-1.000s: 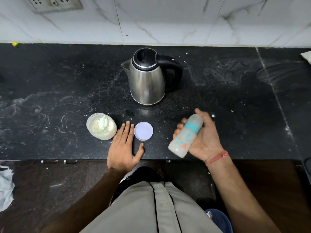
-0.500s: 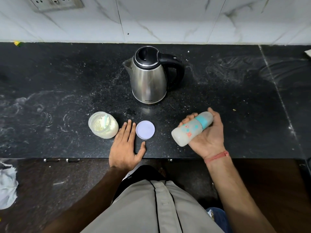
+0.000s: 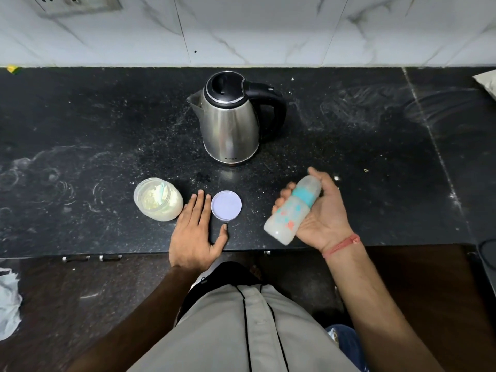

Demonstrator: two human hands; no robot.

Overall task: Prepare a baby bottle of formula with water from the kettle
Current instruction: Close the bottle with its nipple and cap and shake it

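My right hand (image 3: pixel 323 216) grips a capped baby bottle (image 3: pixel 291 212) with a teal collar and milky liquid inside, tilted with its base toward me, above the black counter (image 3: pixel 80 130). My left hand (image 3: pixel 197 232) lies flat on the counter, fingers apart, holding nothing. It rests between an open jar of formula powder (image 3: pixel 157 199) with a small scoop in it and the jar's round pale lid (image 3: pixel 226 205). A steel kettle (image 3: pixel 228 122) with a black lid and handle stands upright behind them, spout to the left.
A white marble wall runs behind the counter, with a socket plate (image 3: pixel 77 4) at top left. The counter's front edge lies just behind my hands. A pale object (image 3: pixel 487 81) pokes in at the far right. Crumpled white paper (image 3: pixel 8 304) lies on the floor, lower left.
The bottle swung in my right hand: near upright-tilted, then almost level, now tilted again with its base toward me. My left hand stayed flat on the counter.
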